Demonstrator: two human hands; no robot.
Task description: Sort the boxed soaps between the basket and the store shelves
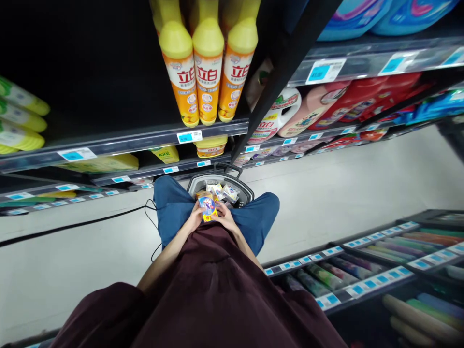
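Between my two hands, close to my lap, is a small blue and yellow OMO pack (208,207). My left hand (195,216) grips its left side with the fingers closed on it. On the other side, my right hand (225,217) holds the right edge and lower corner. Just beyond the pack, between my knees, stands a grey shopping basket (247,192) with a dark handle. Several small white boxed packs (230,193) lie in the basket, partly hidden by the held pack.
Yellow-orange dish soap bottles (208,82) stand on the shelf ahead. Detergent jugs (275,113) line the shelves to the right. A low shelf (333,285) with packages runs behind at right. A black cable (90,223) crosses the floor at left.
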